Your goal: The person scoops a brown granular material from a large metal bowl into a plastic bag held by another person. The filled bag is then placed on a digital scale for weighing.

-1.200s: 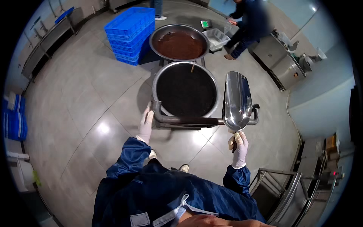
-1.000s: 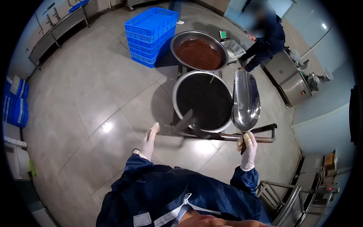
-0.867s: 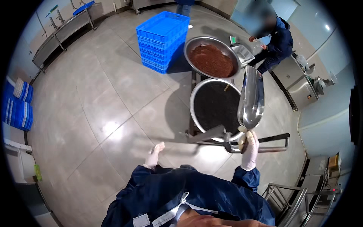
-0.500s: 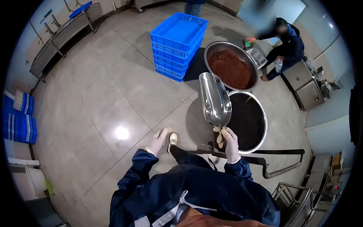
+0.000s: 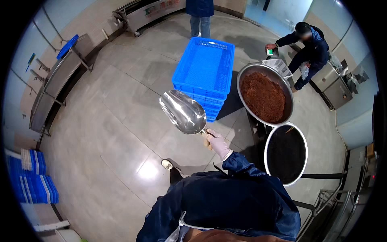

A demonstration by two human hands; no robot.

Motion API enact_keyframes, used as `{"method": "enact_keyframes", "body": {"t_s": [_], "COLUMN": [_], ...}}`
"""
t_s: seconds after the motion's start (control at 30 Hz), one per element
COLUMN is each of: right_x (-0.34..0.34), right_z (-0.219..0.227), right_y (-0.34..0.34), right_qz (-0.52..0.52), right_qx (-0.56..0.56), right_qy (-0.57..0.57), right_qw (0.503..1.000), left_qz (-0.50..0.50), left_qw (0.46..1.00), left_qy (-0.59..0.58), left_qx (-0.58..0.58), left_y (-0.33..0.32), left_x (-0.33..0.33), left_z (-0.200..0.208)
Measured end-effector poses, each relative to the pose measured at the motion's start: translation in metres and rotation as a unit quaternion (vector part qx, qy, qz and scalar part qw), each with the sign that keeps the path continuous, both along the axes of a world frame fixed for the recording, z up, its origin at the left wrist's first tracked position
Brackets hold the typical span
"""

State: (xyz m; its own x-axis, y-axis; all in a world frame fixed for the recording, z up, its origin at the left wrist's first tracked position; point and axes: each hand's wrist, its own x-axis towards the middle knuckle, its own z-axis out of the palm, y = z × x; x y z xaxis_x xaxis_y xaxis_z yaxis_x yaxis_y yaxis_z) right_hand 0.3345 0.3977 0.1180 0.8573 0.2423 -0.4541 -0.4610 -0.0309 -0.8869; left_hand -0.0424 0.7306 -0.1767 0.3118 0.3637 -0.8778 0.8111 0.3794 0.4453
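Note:
My right hand [image 5: 218,144], in a pale glove, is closed round the handle of a shiny metal scoop [image 5: 183,112]. The scoop's bowl points away to the left, and no material shows in it. It is held just left of and in front of a stack of blue plastic crates [image 5: 202,76], overlapping the stack's near corner in the picture; whether they touch I cannot tell. My left hand is out of view; its sleeve is down at my side.
To the right stands a steel basin [image 5: 291,105] of reddish-brown crumbly material, and nearer, a round tub [image 5: 265,156] with dark contents. A co-worker [image 5: 312,50] bends by a scale [image 5: 278,66]. Another person [image 5: 199,10] stands beyond the crates. A steel trough [image 5: 58,86] lines the left wall.
My right hand has swung the scoop left, from beside the tub to near the crates. My left hand has dropped out of view. The whole view has shifted, and the crates appear nearer.

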Motion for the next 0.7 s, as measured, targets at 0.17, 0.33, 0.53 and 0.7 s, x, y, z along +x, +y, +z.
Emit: {"method": "enact_keyframes", "body": {"t_s": [0.17,0.33,0.53,0.7], "right_x": [0.074,0.139,0.224,0.331], "right_z": [-0.014,-0.001,0.008,-0.013], "right_y": [0.091,0.159,0.211,0.258], "right_qz": [-0.057,-0.129,-0.243,-0.294], "right_qx": [0.022,0.064,-0.005,0.062], "right_qy": [-0.015,0.050,0.000,-0.032], "right_qw": [0.998,0.988,0.970,0.953], "left_qz": [-0.089,-0.113,-0.159,-0.435], "left_qw": [0.995,0.989,0.937,0.828], "left_qy": [-0.046,-0.096,-0.294,-0.246], "left_qx": [-0.013,-0.024,0.106,0.255], "left_y": [0.121,0.343,0.434,0.455], "left_x": [0.166,0.319,0.647,0.725], "left_z": [-0.010,-0.002,0.070,0.063]}}
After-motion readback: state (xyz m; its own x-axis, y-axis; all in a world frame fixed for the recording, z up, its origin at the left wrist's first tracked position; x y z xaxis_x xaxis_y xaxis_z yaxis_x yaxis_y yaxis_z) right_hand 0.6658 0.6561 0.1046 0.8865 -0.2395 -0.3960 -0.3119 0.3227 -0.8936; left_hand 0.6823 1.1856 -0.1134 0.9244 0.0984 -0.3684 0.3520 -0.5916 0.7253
